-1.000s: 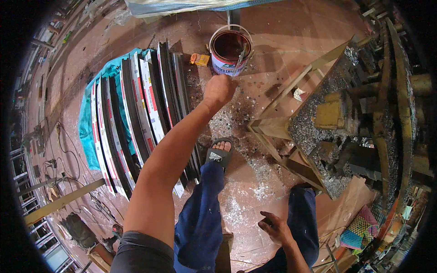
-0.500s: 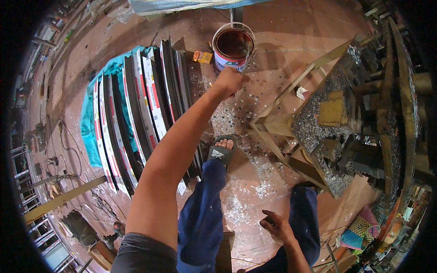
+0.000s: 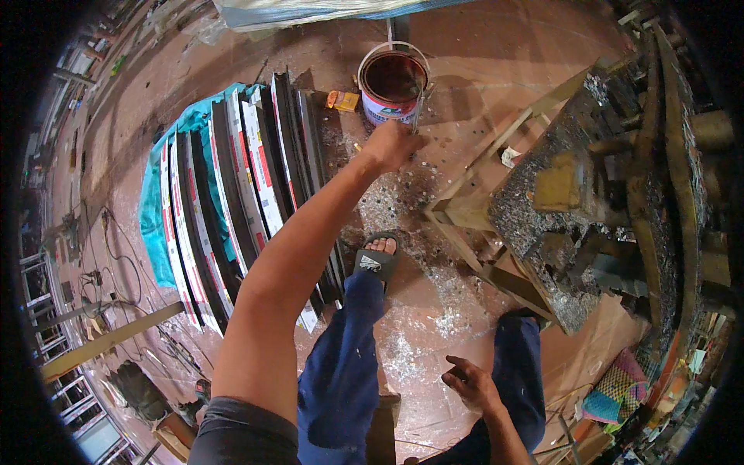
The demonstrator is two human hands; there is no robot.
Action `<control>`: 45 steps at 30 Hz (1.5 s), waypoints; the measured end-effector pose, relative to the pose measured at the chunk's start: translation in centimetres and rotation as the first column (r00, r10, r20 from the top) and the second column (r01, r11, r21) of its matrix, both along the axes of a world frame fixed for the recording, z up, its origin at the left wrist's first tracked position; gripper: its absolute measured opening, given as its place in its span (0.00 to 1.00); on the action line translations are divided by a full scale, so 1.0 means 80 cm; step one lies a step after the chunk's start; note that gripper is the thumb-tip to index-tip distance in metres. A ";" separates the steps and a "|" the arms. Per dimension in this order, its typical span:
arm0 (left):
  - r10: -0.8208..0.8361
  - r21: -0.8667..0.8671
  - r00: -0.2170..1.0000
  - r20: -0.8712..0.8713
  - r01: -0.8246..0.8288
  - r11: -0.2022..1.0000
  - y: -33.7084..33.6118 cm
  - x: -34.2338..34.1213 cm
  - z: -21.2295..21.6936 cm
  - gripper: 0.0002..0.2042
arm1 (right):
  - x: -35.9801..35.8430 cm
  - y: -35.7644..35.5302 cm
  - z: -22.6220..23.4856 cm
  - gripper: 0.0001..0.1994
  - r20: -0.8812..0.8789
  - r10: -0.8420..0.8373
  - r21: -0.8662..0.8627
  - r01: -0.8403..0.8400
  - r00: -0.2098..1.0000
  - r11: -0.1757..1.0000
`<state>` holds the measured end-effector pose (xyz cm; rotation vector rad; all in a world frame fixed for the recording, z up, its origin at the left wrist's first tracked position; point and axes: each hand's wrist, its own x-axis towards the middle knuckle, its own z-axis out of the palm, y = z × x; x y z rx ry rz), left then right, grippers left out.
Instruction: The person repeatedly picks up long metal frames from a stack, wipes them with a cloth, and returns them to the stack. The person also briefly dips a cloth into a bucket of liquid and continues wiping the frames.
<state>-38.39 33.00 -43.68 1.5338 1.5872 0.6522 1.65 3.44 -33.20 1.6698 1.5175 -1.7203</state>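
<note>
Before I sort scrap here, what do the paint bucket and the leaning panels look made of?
Paint bucket: apparently metal, with a thin wire handle, printed wrap and dark liquid inside. Leaning panels: thin rigid sheets, possibly coated metal or composite, glossy white-and-red faces, dark edges; uncertain. The left hand reaches toward the bucket.

We see a paint bucket [image 3: 393, 87] upright on the floor just beyond the left hand [image 3: 394, 144]: open top, dark reddish-brown paint inside, thin stick leaning in it.
</note>
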 end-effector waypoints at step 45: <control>0.114 -0.288 0.979 0.170 -0.061 0.956 -0.021 -0.039 -0.021 0.17 | 0.008 -0.009 -0.009 0.28 0.010 0.009 0.036 -0.009 1.000 0.999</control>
